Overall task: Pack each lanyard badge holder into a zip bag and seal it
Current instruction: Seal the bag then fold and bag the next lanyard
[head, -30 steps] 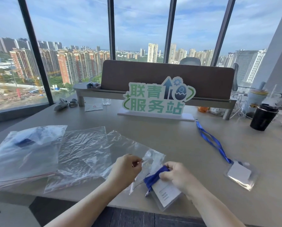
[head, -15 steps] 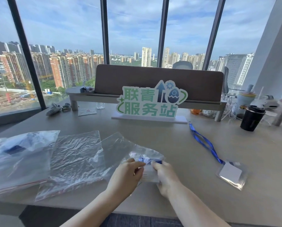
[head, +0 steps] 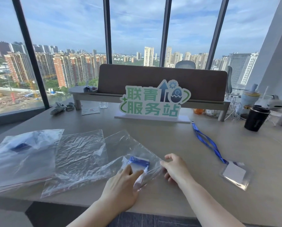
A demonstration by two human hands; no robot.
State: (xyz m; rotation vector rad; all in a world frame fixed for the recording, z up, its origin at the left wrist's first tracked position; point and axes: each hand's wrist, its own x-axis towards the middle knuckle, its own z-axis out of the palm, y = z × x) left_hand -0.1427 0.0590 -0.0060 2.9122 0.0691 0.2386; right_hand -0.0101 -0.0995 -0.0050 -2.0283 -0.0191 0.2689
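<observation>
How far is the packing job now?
Done: one bagged holder lies far left, its seal unclear. In hand: the left hand presses a badge holder inside a zip bag, whose edge the right hand grips. Left: one loose lanyard holder and sealing.

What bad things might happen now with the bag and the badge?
1. The zip bag looks unsealed at the near edge, so the badge holder inside might slip out when the left hand presses it.
2. The folded blue lanyard could catch in the zip.
3. The right hand holds only a corner, so the crinkly bag may bunch and seal crooked.
</observation>
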